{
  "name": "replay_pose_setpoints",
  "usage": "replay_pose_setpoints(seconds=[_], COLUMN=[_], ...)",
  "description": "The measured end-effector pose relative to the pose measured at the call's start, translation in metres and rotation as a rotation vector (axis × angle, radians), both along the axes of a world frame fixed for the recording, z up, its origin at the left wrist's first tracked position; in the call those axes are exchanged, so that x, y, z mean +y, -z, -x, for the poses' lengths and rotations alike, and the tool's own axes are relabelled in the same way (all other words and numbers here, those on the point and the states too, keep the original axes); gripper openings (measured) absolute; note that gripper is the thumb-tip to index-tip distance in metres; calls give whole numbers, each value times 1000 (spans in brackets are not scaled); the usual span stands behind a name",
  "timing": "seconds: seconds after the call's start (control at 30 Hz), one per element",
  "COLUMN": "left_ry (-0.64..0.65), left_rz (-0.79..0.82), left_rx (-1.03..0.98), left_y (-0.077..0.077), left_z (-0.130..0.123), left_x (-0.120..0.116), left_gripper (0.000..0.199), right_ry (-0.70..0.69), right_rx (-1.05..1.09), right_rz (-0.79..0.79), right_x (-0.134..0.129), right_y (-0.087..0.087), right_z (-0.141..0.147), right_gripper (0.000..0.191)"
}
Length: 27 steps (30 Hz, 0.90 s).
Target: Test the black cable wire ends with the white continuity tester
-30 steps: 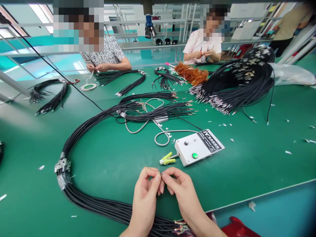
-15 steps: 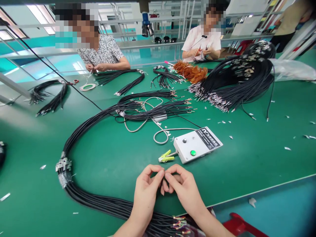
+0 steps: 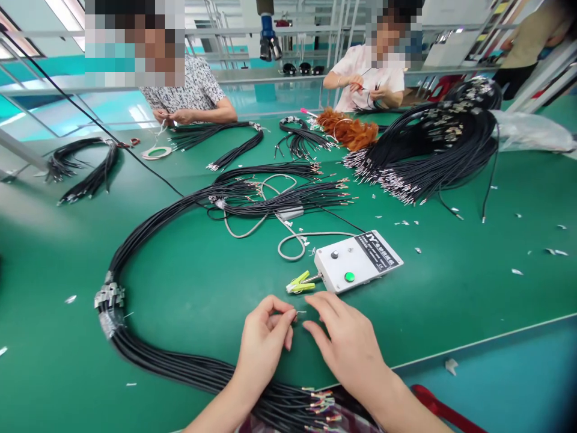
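My left hand is closed, thumb against index finger, on the end of a cable; a thin pale wire pokes out past the fingertips. The rest of that cable is hidden by the hand. Just to the right, my right hand has thumb and fingers apart with nothing between them. A bundle of black cables curves round from the left and passes under my left forearm, its stripped, coloured wire ends near the table edge. Beyond my hands lies a white control box with a green button and a yellow-green clip at its front.
A large heap of black cables lies at the back right beside an orange-brown bundle. A grey cord loops behind the box. White scraps dot the green table. Two people handle wires across the table.
My right hand has come away from my left and its fingers have spread. A pale wire now shows at my left fingertips. The view has shifted slightly.
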<state>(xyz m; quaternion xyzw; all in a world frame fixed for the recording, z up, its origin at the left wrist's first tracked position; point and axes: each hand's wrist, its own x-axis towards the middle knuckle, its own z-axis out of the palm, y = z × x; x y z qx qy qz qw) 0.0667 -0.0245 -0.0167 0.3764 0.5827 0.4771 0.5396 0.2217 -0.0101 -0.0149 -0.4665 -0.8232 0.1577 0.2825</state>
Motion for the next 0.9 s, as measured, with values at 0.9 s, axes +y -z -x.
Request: replay_pose_setpoints(seconds=[0.9], left_ry=[-75], left_rz=[-5], left_rx=[142], left_y=[0], left_z=[22], left_x=[27], left_gripper=[21], right_ry=[-222], right_rx=[-572], right_rz=[-271], right_x=[78], right_y=[-20], right_z=[13], right_gripper=[17])
